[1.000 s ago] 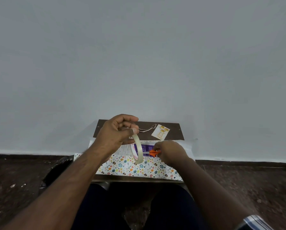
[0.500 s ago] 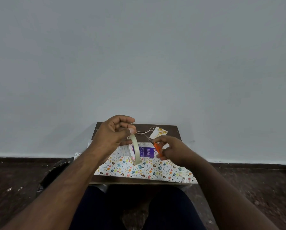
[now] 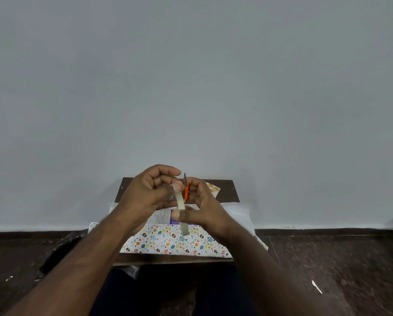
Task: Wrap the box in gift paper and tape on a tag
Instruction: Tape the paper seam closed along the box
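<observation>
My left hand (image 3: 148, 193) holds the clear tape roll (image 3: 181, 207) upright above the box, thumb and fingers pinching its top. My right hand (image 3: 202, 208) grips small orange-handled scissors (image 3: 186, 190), blades pointing up, right beside the roll; its thumb touches the roll's lower part. The purple and white box (image 3: 162, 217) lies on the patterned gift paper (image 3: 172, 244), mostly hidden by my hands. The yellow-printed tag (image 3: 213, 189) lies behind my right hand on the small brown table (image 3: 227, 191).
The table stands against a pale wall. White underside of the gift paper (image 3: 237, 213) sticks up on the right. Dark speckled floor (image 3: 339, 265) lies on both sides, with a small white scrap (image 3: 317, 287) at right. My legs are under the table's near edge.
My right hand has lifted the scissors off the box and brought them up to the tape roll. My left hand has kept the roll raised, shifting slightly right.
</observation>
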Tool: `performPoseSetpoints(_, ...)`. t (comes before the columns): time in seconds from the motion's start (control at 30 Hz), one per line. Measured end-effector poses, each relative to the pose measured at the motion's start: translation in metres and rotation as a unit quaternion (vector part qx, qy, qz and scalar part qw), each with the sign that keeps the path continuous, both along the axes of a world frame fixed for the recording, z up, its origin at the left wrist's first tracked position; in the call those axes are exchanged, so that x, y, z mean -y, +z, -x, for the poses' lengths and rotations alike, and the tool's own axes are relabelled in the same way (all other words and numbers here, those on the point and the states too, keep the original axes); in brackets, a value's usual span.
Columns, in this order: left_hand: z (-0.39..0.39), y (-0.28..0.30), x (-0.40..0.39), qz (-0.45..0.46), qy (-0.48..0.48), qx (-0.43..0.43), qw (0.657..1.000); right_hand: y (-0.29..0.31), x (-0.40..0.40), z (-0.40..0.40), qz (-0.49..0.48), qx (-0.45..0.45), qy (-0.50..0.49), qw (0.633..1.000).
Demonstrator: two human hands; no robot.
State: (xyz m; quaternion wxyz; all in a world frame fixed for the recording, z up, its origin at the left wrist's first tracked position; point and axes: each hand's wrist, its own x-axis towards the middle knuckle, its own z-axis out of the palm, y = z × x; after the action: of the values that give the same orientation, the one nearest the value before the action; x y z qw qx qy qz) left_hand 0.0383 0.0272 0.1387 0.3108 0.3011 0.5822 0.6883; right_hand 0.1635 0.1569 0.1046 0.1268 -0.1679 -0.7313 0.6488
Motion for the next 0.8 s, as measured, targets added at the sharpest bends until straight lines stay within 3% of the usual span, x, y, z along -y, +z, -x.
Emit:
performPoseSetpoints(0.17, 0.001, 0.001, 0.002, -0.003, 0.008, 0.018, 1.000, -0.009, 0.016, 0.008, 0.011, -0.050, -0.033, 0.998)
performPoseSetpoints(0.4, 0.004, -0.003, 0.006, -0.003, 0.045, 0.039, 0.998, -0.011, 0.023, 0.013, 0.006, -0.024, -0.045, 0.999)
performPoseSetpoints(0.6, 0.003, 0.001, 0.005, -0.005, 0.048, 0.046, 0.998, -0.014, 0.023, 0.013, 0.072, -0.006, -0.043, 0.996)
performPoseSetpoints(0.8, -0.001, -0.002, 0.009, 0.001, 0.012, -0.017, 1.000, -0.017, 0.025, 0.017, 0.137, 0.002, -0.047, 0.989)
